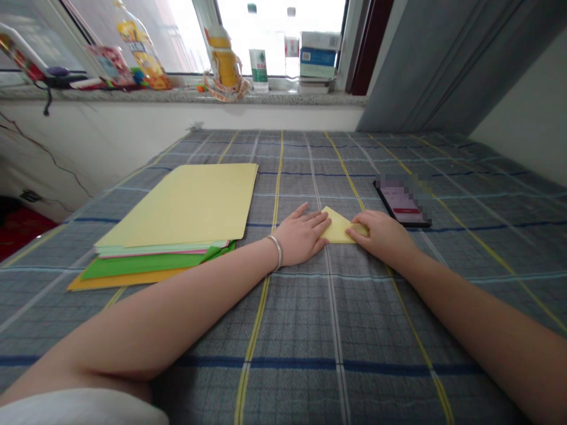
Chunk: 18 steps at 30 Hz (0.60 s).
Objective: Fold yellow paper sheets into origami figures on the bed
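A folded yellow paper triangle (337, 227) lies flat on the plaid cloth, between my two hands. My left hand (303, 235) rests palm down, its fingertips on the triangle's left corner. My right hand (381, 236) lies flat with its fingers over the right corner, hiding that tip. Both hands touch the paper from above without closing on it. To the left of my left hand is a stack of coloured paper sheets (186, 203), yellow on top, with pink, green and orange edges below.
A phone (403, 200) lies beyond my right hand, its screen blurred. The grey plaid cloth (336, 330) covers the whole surface. A stone windowsill (186, 95) at the far end holds several bottles and a box. A grey curtain (425, 65) hangs at the right.
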Each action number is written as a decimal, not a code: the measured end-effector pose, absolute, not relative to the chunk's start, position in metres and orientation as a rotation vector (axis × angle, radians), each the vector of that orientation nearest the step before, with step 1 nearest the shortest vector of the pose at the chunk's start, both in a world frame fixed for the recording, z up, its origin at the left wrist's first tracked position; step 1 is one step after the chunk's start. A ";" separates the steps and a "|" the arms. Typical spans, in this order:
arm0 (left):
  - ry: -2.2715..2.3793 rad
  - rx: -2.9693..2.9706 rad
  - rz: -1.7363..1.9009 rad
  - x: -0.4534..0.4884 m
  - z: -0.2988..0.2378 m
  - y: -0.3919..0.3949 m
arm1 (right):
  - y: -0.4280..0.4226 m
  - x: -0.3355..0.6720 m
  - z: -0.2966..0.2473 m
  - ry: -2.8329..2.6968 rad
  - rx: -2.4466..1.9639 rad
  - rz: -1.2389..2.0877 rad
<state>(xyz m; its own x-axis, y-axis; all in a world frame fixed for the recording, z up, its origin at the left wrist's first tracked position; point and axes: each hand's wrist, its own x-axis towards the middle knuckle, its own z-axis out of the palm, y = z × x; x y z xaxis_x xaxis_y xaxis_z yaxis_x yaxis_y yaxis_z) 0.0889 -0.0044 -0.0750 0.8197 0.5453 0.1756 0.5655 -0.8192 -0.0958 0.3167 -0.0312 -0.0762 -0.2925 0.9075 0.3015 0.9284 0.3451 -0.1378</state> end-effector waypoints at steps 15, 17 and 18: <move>-1.019 -3.006 -0.040 0.095 -0.074 -0.005 | -0.025 0.324 -0.082 -2.221 -1.638 0.077; -1.081 -2.934 -0.086 0.100 -0.075 -0.011 | -0.024 0.323 -0.082 -2.218 -1.655 0.081; -1.104 -2.901 -0.108 0.103 -0.076 -0.013 | -0.024 0.323 -0.082 -2.214 -1.660 0.081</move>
